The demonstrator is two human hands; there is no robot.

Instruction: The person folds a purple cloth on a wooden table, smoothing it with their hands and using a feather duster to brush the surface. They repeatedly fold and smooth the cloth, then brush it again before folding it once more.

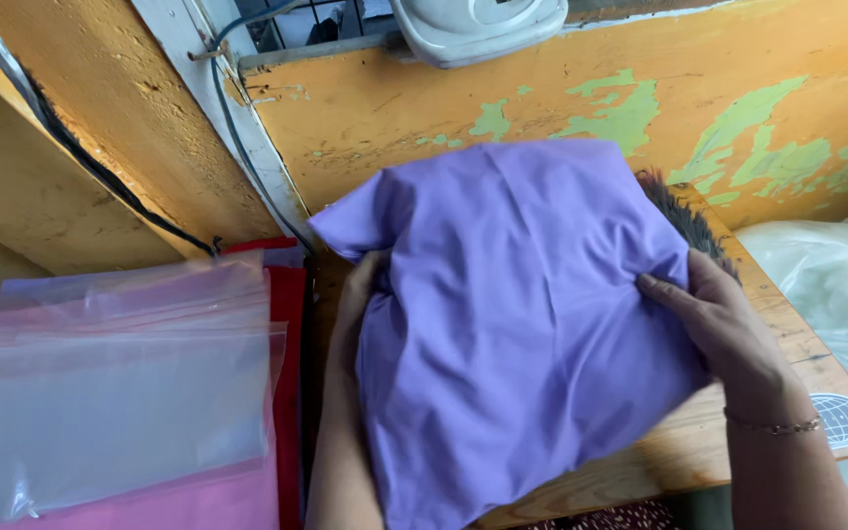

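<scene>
So we've got the folded purple cloth (pixel 512 324) held up between both hands right now. Our left hand (pixel 360 294) is clamped on its left edge, fingers mostly tucked behind the fabric so we only see the thumb side. Our right hand (pixel 723 329) is closed on the right edge, fingertips (pixel 655 287) pressing into the cloth from the front. So both grips are shut on the same bundle, one per side, and the cloth hangs between them, lifted off the wooden table (pixel 728 442) rather than lying flat on it.

Looks to us like we're mid-handling of the folded piece: squaring it up or keeping the fold together. The folds seem a bit loose at the upper left corner just above the left grip, where a flap sticks out.

Outward of the left grip and lower down, there's a stack of clear plastic zip bags (pixel 120 393) lying on pink fabric (pixel 198 505), with a strip of red cloth (pixel 289 334) between that stack and our left forearm. Just behind the right grip a dark bristly brush (pixel 684 211) peeks out past the cloth's edge. Farther right is some crumpled clear plastic (pixel 826 285).

Whatever comes next, both sides have to stay pinched evenly or the fold will slump open. That loose flap probably wants tucking first.
</scene>
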